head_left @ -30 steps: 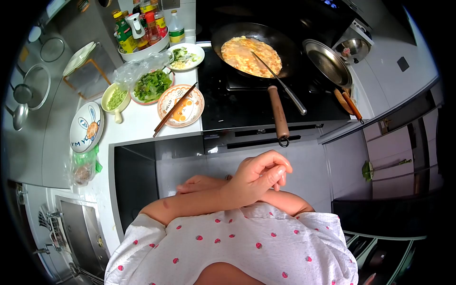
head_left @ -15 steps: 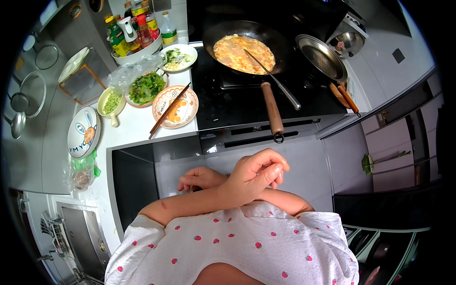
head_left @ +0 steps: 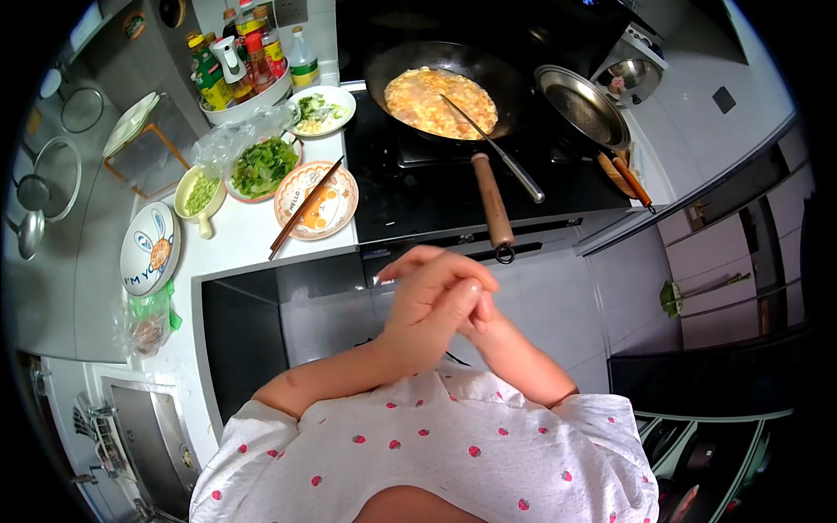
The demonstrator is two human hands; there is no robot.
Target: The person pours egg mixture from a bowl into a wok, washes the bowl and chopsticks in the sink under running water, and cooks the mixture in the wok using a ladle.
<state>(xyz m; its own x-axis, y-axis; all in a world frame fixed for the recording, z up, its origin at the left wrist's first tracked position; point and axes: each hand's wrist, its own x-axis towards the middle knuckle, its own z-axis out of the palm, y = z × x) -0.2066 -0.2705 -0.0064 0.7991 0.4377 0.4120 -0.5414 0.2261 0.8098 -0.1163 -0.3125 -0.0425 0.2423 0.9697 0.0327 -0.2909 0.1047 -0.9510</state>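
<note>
"Black, deep and round: that wok (head_left: 516, 98), what's in it?"

"From the head camera, a lumpy spread of yellow-orange food (head_left: 427, 100), wet and glossy. A slim metal utensil with a cylindrical silvery grip (head_left: 526, 185) leans across it, tip in the food."

"And where does the wok stand?"

"On the glassy black stove (head_left: 401, 205), beyond both hands. Its smooth brown wooden handle (head_left: 493, 202), with a dark ring at the end, points back toward the person, clear of the fingers."

"How are the hands?"

"Together, before the chest. The left hand (head_left: 432, 305) is in front, loosely curled, its thumb lying close to its bent fingers. The right hand (head_left: 408, 261) is behind, touching it, with fingers showing above. I can't tell whether either clasps the other, or how far the hidden right palm is closed."

"What's beside the stove?"

"A white, smooth countertop (head_left: 240, 244). Near its edge, straight brown chopsticks (head_left: 305, 209) slant over a round cream-and-orange bowl (head_left: 344, 209). Next to that sit crinkled green leaves (head_left: 263, 168), partly beside clear, wrinkled plastic (head_left: 235, 138)."

"Right of the wok?"

"A round, shallow, dull-silver metal pan (head_left: 588, 109), its surface shiny in patches."
</note>
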